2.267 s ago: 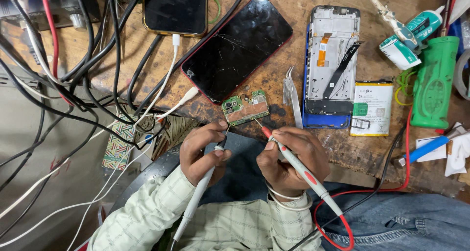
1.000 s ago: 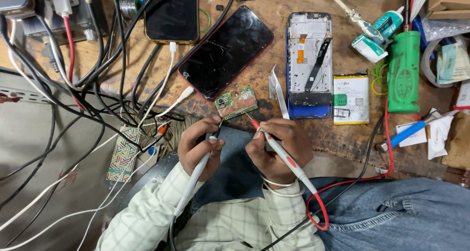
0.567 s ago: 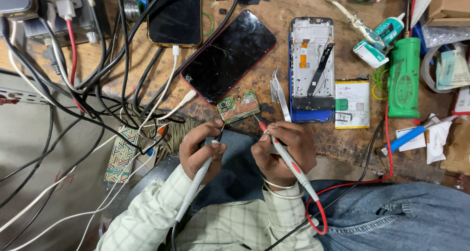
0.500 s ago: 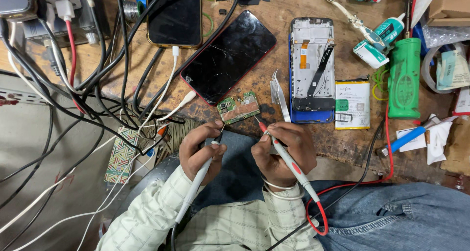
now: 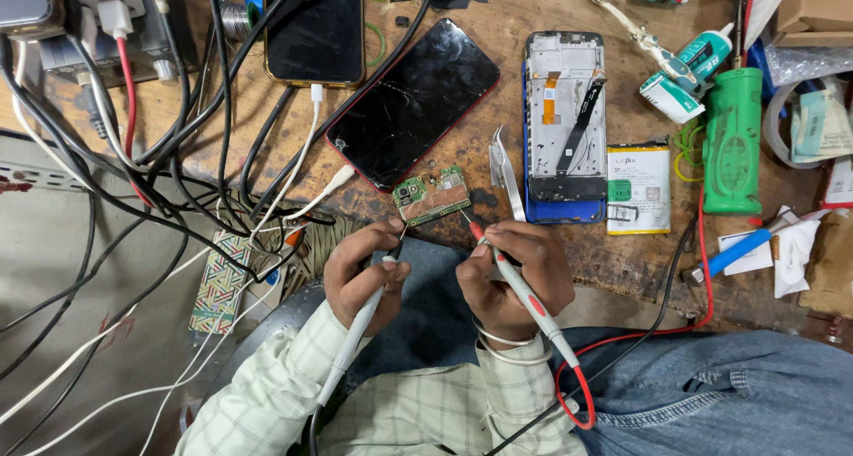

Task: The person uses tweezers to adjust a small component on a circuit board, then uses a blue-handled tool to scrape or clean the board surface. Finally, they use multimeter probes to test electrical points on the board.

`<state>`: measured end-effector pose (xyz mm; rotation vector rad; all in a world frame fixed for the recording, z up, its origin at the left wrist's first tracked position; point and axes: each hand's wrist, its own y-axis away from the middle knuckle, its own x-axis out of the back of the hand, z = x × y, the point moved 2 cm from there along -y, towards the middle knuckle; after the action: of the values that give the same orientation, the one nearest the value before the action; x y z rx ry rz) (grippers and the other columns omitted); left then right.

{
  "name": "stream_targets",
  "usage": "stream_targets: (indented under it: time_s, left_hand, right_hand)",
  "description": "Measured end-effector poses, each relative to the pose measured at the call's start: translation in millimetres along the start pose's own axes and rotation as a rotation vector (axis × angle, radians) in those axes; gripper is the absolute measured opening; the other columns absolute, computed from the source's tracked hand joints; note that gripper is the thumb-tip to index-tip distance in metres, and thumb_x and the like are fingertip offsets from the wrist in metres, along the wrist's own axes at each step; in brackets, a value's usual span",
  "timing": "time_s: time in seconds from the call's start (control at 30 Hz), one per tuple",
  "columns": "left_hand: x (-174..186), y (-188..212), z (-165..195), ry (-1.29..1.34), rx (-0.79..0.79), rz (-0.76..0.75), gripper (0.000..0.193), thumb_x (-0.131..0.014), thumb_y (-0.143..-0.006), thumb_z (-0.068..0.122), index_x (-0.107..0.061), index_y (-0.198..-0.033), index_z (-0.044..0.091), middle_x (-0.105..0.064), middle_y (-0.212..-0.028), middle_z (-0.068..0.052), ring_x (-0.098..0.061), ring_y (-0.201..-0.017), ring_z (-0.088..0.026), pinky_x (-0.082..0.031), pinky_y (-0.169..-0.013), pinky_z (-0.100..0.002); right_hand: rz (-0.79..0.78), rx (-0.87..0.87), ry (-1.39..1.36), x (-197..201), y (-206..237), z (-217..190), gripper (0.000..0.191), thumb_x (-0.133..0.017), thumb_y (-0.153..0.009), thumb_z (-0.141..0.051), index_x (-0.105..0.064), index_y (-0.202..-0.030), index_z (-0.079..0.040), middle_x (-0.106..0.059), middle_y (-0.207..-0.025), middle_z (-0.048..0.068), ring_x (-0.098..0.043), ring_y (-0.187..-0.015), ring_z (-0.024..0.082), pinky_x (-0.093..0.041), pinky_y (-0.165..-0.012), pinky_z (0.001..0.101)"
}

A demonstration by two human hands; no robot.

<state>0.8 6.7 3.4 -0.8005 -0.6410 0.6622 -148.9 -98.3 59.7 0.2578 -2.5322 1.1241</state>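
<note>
- I'm watching the head cam: small green circuit board [image 5: 432,195] lying at the near edge of the wooden desk [image 5: 267,127], long axis running roughly left-right, tilted a bit up to the right.
- Taking the board as landmark: cracked dark phone [image 5: 416,100] sitting just beyond it, touching or nearly so; metal tweezers [image 5: 505,170] lying just to its right; opened phone frame [image 5: 565,123] further right, w/ a white-and-green battery [image 5: 639,188] right of that.
- Left hand [image 5: 364,274] sitting just below the board's left end, its grip closed around a white probe [image 5: 355,336]; tip pointing up toward the board's lower left edge. Can't tell if the tip is touching.
- Right hand [image 5: 515,278] sitting below and right of the board, its grip closed pen-style on a red-tipped probe [image 5: 520,292]; tip angling up-left to the board's lower right corner, v. close, contact unclear.
- Both hands about equally near; board lying straight ahead of both, betw. the two tips.
- Red lead [image 5: 702,269] looping off from the right probe, away to the board's right.
- Tangle of black and white cables [image 5: 178,172] spreading left of the board; another dark phone [image 5: 313,28] lying far beyond, up-left.
- Green bottle [image 5: 732,140] standing well right of the board.
</note>
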Motion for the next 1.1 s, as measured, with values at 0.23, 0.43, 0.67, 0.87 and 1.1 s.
stream_targets:
  time_s: [0.23,0.43,0.67,0.87,1.1]
  left_hand:
    - [1.0,-0.6,-0.3,-0.013,0.0,-0.008,0.035,-0.071,-0.094,-0.002,-0.044,-0.113,0.009,-0.056,-0.107,-0.017,-0.073,-0.1,-0.037,-0.065,-0.083,-0.045]
    - [1.5,-1.8,1.4,-0.011,0.009,-0.017,0.036,-0.071,-0.094,-0.003,-0.043,-0.113,0.01,-0.056,-0.107,-0.017,-0.073,-0.101,-0.037,-0.065,-0.082,-0.045]
    - [2.7,-2.2,1.9,-0.018,0.019,-0.027,0.035,-0.07,-0.093,-0.004,-0.044,-0.112,0.01,-0.056,-0.107,-0.017,-0.073,-0.102,-0.038,-0.064,-0.083,-0.044]
    - [1.8,-3.0,1.3,-0.009,0.008,-0.015,0.036,-0.073,-0.093,-0.001,-0.045,-0.113,0.009,-0.056,-0.108,-0.016,-0.073,-0.102,-0.037,-0.065,-0.084,-0.044]
    - [1.8,-3.5,2.3,-0.019,0.004,-0.008,0.037,-0.073,-0.093,-0.002,-0.045,-0.113,0.01,-0.056,-0.108,-0.016,-0.073,-0.102,-0.036,-0.065,-0.084,-0.044]
  right_hand:
    - [-0.006,-0.01,-0.003,-0.6,0.4,0.1,0.032,-0.074,-0.1,-0.036,-0.065,-0.106,-0.007,-0.071,-0.09,0.007,-0.072,-0.086,0.021,-0.059,-0.074,0.0302]
    - [-0.013,-0.012,0.004,0.0,0.0,-0.6,0.033,-0.074,-0.099,-0.037,-0.065,-0.106,-0.006,-0.07,-0.09,0.007,-0.071,-0.085,0.022,-0.058,-0.075,0.0315]
    - [0.004,-0.01,0.009,-0.6,0.1,-0.3,0.028,-0.073,-0.101,-0.033,-0.066,-0.105,-0.006,-0.071,-0.09,0.008,-0.071,-0.084,0.022,-0.059,-0.074,0.0313]
    - [0.002,0.014,-0.01,-0.9,0.6,0.9,0.033,-0.074,-0.098,-0.036,-0.065,-0.106,-0.006,-0.071,-0.091,0.007,-0.072,-0.086,0.021,-0.059,-0.075,0.0311]
    - [-0.01,0.004,-0.003,0.5,0.6,0.7,0.031,-0.074,-0.099,-0.035,-0.065,-0.106,-0.006,-0.071,-0.091,0.008,-0.072,-0.086,0.021,-0.059,-0.075,0.0313]
